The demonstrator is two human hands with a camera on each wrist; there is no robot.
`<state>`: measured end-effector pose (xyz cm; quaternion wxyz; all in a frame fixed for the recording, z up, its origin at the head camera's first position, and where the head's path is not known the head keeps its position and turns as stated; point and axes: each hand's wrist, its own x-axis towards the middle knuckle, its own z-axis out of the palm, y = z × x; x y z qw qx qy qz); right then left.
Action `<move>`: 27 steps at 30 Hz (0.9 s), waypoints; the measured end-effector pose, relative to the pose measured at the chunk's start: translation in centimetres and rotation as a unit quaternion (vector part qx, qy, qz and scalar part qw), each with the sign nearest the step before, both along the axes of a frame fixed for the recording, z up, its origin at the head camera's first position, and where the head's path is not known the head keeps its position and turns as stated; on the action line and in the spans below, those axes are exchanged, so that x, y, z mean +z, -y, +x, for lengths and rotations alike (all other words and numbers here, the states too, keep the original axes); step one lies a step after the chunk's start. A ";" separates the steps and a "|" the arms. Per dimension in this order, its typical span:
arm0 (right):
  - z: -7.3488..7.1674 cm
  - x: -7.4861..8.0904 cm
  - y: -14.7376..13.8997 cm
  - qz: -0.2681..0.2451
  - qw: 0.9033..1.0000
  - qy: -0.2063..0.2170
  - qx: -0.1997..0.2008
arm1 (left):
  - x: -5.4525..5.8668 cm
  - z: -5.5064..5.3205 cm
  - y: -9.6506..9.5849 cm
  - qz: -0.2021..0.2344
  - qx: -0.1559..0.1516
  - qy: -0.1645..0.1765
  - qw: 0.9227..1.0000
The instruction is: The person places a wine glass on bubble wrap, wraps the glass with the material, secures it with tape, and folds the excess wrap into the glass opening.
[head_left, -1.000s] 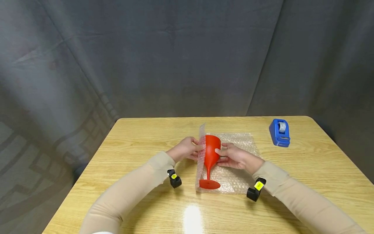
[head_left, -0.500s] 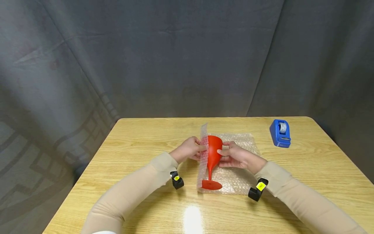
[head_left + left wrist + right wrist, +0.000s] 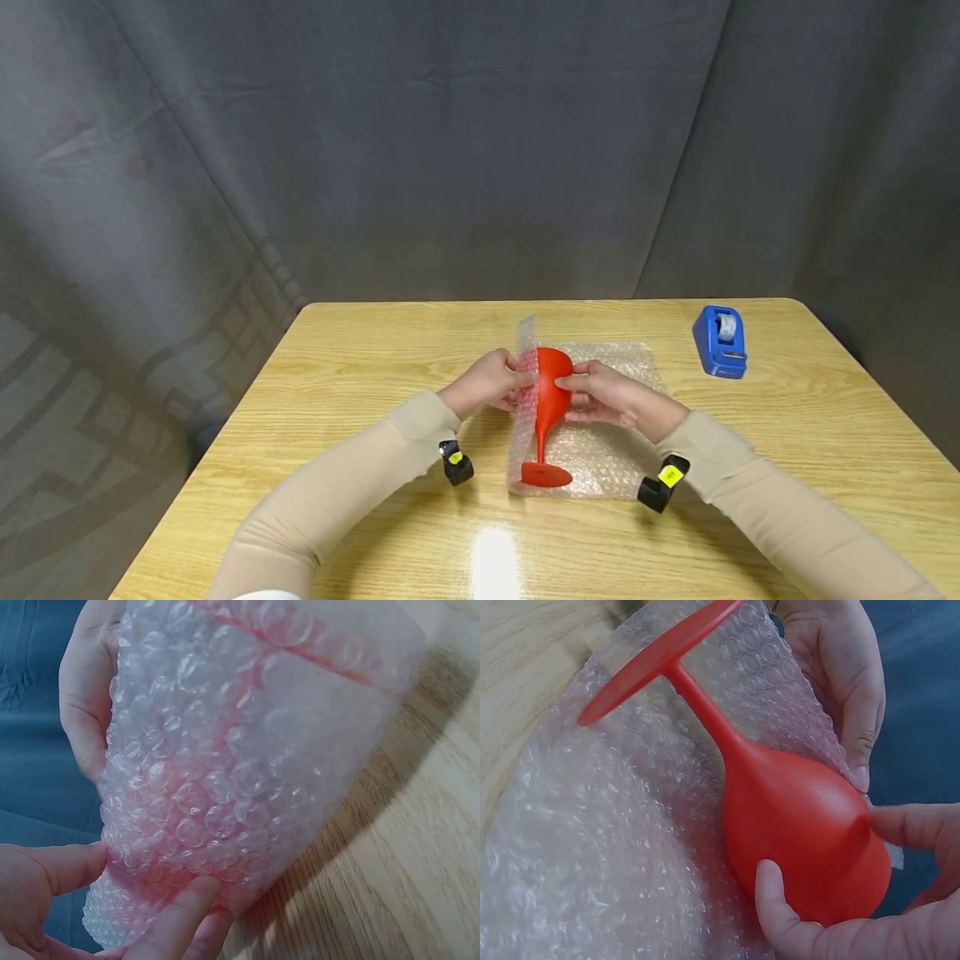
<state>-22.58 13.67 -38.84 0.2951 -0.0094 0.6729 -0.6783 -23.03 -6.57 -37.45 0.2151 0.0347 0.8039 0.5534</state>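
A red goblet [image 3: 552, 400] lies on a sheet of bubble wrap [image 3: 607, 454], its foot toward the near table edge. My right hand [image 3: 611, 396] grips the goblet's bowl from the right; in the right wrist view its thumb and fingers [image 3: 922, 825] curl around the bowl. On the other side my left hand [image 3: 487, 383] pinches the raised left edge of the bubble wrap against the bowl, thumb on top. In the left wrist view the wrap [image 3: 202, 772] covers the goblet, which shows pink through it, and fingertips [image 3: 184, 911] press from below.
A blue tape dispenser [image 3: 720, 342] with a roll of clear tape stands at the back right of the wooden table [image 3: 375, 342]. Dark grey curtain [image 3: 465, 150] hangs behind the table. Each wrist wears a black camera [image 3: 456, 464].
Both hands have shifted slightly right together with the goblet and the raised wrap edge. My right thumb has moved a little up along the bowl.
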 end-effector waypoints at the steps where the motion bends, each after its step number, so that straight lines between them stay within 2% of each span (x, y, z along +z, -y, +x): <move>1: 0.0 0.0 0.0 0.003 1.000 -0.001 0.001 | 0.0 0.0 0.0 -0.004 0.000 -0.002 1.000; 8: 0.1 0.1 0.3 0.029 0.999 -0.018 -0.002 | 0.0 -0.1 -0.1 -0.028 -0.005 -0.015 0.999; 27: 0.2 -0.2 0.2 0.023 1.000 -0.009 -0.002 | -0.6 -0.1 -0.3 0.002 0.015 -0.004 1.000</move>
